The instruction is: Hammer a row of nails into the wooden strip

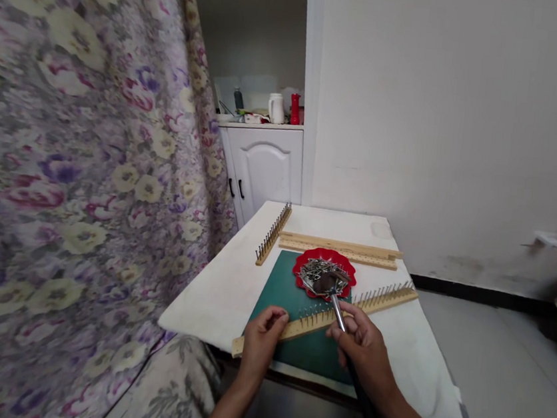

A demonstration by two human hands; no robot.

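My left hand (pixel 261 341) is closed on the near end of a wooden strip studded with nails (pixel 373 303), which lies slantwise across a green mat (pixel 283 289). My right hand (pixel 363 345) grips the handle of a small hammer (pixel 331 291); its dark head rests over a red scalloped dish (pixel 302 264) heaped with loose nails. The dish sits on the mat's far right corner, just behind the strip.
A second nailed strip (pixel 272 234) and plain wooden battens (pixel 339 248) lie farther back on the white table (pixel 218 296). A flowered curtain (pixel 72 165) hangs on the left. A white cupboard (pixel 263 167) with jugs stands behind; a bare wall rises at right.
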